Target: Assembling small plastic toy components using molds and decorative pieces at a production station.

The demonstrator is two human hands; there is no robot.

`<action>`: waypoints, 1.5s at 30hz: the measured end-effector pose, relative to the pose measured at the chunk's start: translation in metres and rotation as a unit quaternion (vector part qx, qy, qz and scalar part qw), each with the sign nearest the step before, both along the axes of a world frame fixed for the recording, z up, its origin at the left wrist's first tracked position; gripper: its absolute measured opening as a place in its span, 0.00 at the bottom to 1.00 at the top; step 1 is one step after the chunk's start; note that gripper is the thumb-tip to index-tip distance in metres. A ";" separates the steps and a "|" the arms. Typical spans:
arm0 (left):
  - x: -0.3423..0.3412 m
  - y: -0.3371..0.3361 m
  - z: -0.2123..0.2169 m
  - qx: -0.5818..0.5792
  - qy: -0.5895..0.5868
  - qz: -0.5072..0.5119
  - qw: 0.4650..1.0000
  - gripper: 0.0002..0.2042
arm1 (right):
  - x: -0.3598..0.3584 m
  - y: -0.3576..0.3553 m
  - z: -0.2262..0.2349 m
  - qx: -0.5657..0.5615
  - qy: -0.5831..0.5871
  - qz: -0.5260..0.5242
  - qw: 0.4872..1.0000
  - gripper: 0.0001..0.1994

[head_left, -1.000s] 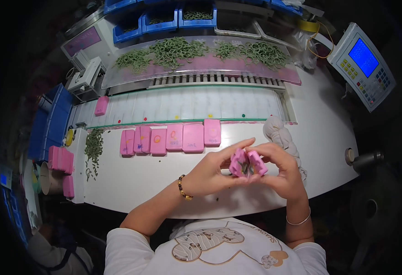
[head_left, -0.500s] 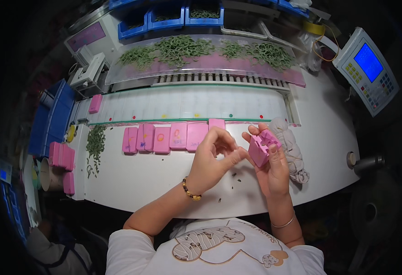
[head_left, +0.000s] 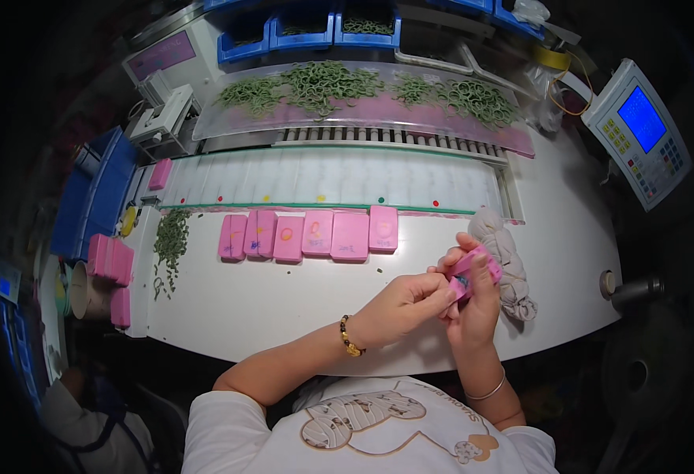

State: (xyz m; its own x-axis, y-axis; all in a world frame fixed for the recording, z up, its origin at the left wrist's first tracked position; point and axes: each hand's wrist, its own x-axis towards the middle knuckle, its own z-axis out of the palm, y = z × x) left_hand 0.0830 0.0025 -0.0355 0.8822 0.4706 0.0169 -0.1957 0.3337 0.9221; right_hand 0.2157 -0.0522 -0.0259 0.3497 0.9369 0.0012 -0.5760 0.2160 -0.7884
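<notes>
My right hand [head_left: 477, 308] is closed round a pink rubber mold [head_left: 485, 265], which has a notched edge and is held tilted above the white table. The fingers of my left hand [head_left: 405, 310] are pinched together at the mold's lower left edge, touching it. A small dark bluish-green spot shows at the mold beside those fingertips; what it is I cannot make out. Left of my hands, several more pink molds [head_left: 317, 234] lie in a row, some with coloured marks. Just right of the held mold lies a rolled grey-white cloth [head_left: 505, 261].
Green ring-shaped pieces [head_left: 323, 85] lie heaped on a translucent tray [head_left: 213, 126] at the back. Before it runs a white panel strip [head_left: 284, 178]. Small green scraps [head_left: 171, 245] lie at left, near stacked pink molds [head_left: 110, 259]. A control panel [head_left: 639, 130] stands at right.
My left hand has moved right and down, from beside the mold onto its edge. The mold has turned in my right hand. The whole view has shifted slightly.
</notes>
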 end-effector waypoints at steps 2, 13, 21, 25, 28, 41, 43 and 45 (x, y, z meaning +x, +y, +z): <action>-0.001 -0.007 0.010 0.025 0.001 -0.012 1.000 0.11 | 0.017 0.011 -0.008 -0.009 0.122 -0.018 0.992 0.21; -0.087 0.066 -0.012 0.533 0.344 0.333 0.698 0.12 | 0.026 0.002 0.004 -0.074 0.069 0.075 0.992 0.28; -0.063 0.049 0.019 0.419 0.209 0.341 0.815 0.20 | 0.013 -0.001 0.005 -0.072 -0.129 0.051 0.988 0.26; -0.026 0.021 0.010 0.302 0.113 0.164 0.932 0.37 | 0.002 0.000 0.009 0.037 -0.439 0.040 0.897 0.29; -0.021 0.028 0.019 0.221 0.081 0.070 0.970 0.40 | 0.008 -0.002 0.015 0.078 -0.542 0.010 0.837 0.29; -0.003 0.042 0.003 -0.320 -0.127 0.258 0.903 0.24 | -0.031 -0.010 0.008 0.127 -0.546 -0.012 0.828 0.11; -0.009 0.043 0.004 -0.320 -0.118 0.250 0.906 0.22 | -0.032 -0.011 0.008 0.147 -0.589 0.007 0.795 0.12; -0.011 0.042 0.005 -0.320 -0.110 0.242 0.910 0.20 | -0.025 -0.007 0.010 0.146 -0.561 0.012 0.815 0.11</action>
